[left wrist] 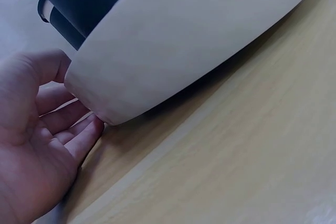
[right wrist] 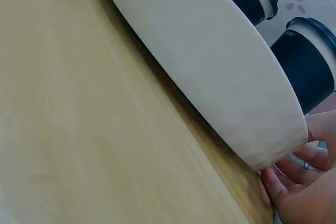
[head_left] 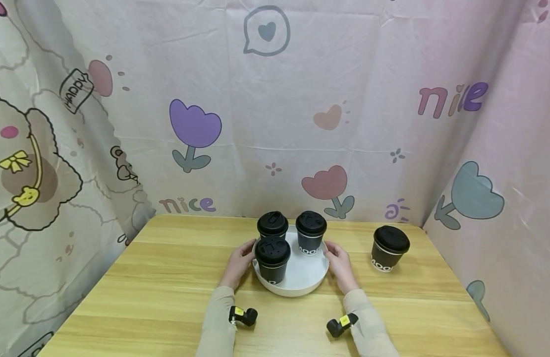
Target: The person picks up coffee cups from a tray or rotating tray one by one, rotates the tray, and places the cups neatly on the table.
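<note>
"Where's the white dish?"
"On or just above the table, between the hands; the dark shadow underneath makes that hard to tell."
"And the fingers?"
"Left hand and right hand each grip an edge, thumb near the rim, fingers curled under."
"Any risk?"
"Two of the three lidded cups crowd its left side. If one hand rises faster, they could slide or topple. The fourth cup stands apart, rightward."
</note>
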Available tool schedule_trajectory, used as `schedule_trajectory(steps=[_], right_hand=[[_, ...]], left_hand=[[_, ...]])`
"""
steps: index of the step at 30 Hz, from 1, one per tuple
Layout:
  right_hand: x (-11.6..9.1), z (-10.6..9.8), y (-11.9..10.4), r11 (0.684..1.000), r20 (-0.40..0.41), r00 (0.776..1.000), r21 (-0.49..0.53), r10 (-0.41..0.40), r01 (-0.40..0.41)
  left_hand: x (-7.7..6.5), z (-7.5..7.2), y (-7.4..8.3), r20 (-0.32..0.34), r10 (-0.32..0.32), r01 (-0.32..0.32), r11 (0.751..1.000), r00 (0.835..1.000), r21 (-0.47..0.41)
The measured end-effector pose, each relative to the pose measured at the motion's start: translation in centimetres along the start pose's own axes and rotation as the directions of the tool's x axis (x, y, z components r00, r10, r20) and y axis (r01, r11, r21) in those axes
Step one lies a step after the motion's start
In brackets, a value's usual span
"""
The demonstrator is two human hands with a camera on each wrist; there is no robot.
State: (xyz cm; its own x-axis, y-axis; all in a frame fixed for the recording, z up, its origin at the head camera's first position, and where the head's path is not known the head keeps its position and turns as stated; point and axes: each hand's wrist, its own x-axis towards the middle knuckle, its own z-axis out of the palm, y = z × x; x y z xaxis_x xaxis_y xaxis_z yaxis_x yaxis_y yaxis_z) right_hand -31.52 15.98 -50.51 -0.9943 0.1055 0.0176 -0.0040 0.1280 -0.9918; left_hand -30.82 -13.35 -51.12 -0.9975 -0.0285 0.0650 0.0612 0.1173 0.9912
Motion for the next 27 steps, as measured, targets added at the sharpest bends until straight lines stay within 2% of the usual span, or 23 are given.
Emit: schedule_trajectory(steps=[7, 13, 17, 20, 24, 27], right_hand=[[-0.1, 0.0, 0.1, 1.000, 0.002, 1.000, -0.005, -0.002, 0.002], [-0.1, 0.0, 0.1, 1.000, 0.006, 1.000, -0.004, 0.001, -0.001], [-0.1, 0.0, 0.1, 1.000, -0.001, 1.000, -0.002, 0.000, 0.000], [0.0, 0.1, 0.0, 1.000, -0.002, 1.000, 0.001, 0.002, -0.002], [0.0, 0.1, 0.0, 1.000, 0.006, 1.000, 0.003, 0.009, -0.009], [-0.1, 0.0, 0.0, 1.000, 0.013, 1.000, 0.002, 0.013, -0.013]], left_hand=[[0.0, -0.6, 0.5, -0.011, 0.009, -0.010, 0.997, 1.000, -0.079], [-0.6, -1.9, 3.1, -0.075, 0.049, -0.057, 0.992, 0.996, -0.113], [-1.2, -2.7, 5.8, -0.119, 0.132, -0.145, 0.984, 0.984, -0.106], [-1.9, -2.9, 8.1, -0.126, 0.204, -0.215, 0.974, 0.971, -0.078], [-3.1, -2.6, 10.9, -0.110, 0.297, -0.303, 0.952, 0.949, -0.050], [-4.1, -1.7, 12.7, -0.085, 0.372, -0.376, 0.926, 0.924, -0.032]])
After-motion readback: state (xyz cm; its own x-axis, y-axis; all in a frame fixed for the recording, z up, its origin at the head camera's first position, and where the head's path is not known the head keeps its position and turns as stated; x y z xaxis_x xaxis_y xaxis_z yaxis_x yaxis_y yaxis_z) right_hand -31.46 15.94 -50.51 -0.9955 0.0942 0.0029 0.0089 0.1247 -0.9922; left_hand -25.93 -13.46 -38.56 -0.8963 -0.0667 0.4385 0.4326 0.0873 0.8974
